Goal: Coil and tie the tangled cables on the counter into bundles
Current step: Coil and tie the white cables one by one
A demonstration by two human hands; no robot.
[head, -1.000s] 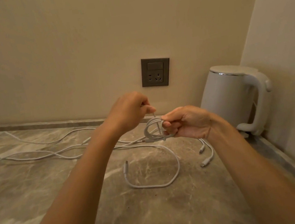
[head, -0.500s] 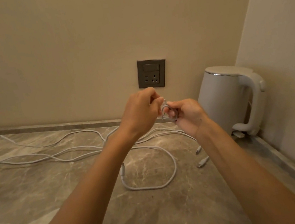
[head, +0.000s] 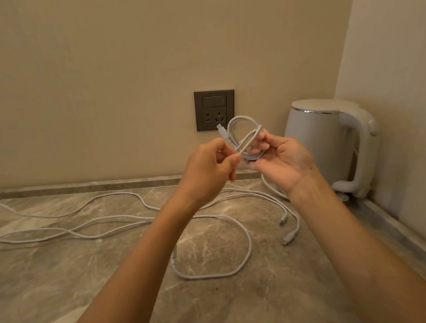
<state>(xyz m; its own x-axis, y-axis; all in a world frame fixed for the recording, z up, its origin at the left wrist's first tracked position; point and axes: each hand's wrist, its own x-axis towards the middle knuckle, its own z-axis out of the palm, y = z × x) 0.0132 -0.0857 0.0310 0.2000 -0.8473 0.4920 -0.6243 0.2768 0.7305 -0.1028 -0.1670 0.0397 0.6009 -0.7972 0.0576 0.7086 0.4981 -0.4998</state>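
Above counter (head: 85, 275): left grip (head: 207, 167), knuckles up, pinches cable end (head: 223, 132); right grip (head: 280, 162), palm up, clasps coil (head: 246, 136).

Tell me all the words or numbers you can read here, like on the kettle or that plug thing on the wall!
There are none to read.
kettle: plain white side, no brand or marks showing.
wall socket: only a switch and pin holes, no lettering visible.
coiled cable and counter: no print showing.
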